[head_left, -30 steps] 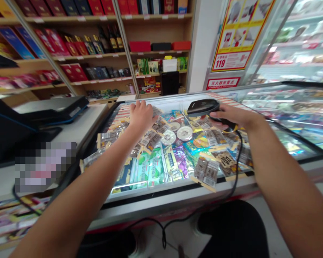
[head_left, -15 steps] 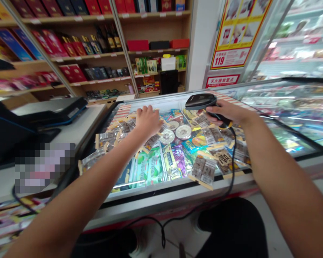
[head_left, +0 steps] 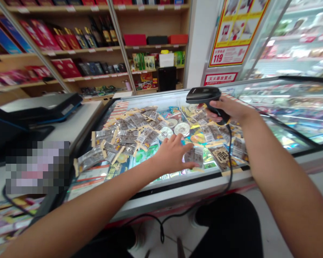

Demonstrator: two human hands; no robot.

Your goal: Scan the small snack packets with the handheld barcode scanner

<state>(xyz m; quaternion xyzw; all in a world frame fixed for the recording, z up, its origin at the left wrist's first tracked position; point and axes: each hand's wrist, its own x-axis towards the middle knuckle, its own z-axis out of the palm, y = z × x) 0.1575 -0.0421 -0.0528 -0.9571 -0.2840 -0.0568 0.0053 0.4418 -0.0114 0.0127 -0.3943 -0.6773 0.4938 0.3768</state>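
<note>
My left hand [head_left: 172, 154] is over the front middle of the glass-topped case, thumb and forefinger at opposite edges of a small snack packet [head_left: 194, 156] with tan ends. It grips that packet; the exact contact is blurred. My right hand [head_left: 226, 109] is wrapped around the handle of a black barcode scanner [head_left: 204, 95], held above the case with its cable hanging down. Many similar packets [head_left: 126, 136] lie piled on the left of the glass. Others, such as a packet with a large dark character [head_left: 222, 156], lie on the right. Round silver-coloured lids [head_left: 182, 129] show between the piles.
A counter with a dark device [head_left: 43, 104] stands on the left. The black cable [head_left: 230, 161] runs over the case's front edge and loops below. Shelves of boxes and bottles [head_left: 104, 36] stand behind, with a glass-fronted display [head_left: 298, 53] at the right.
My left hand has moved right and nearer, from the left pile to the front packet, which has shifted and turned slightly. My right hand still holds the scanner. The view has shifted slightly.
</note>
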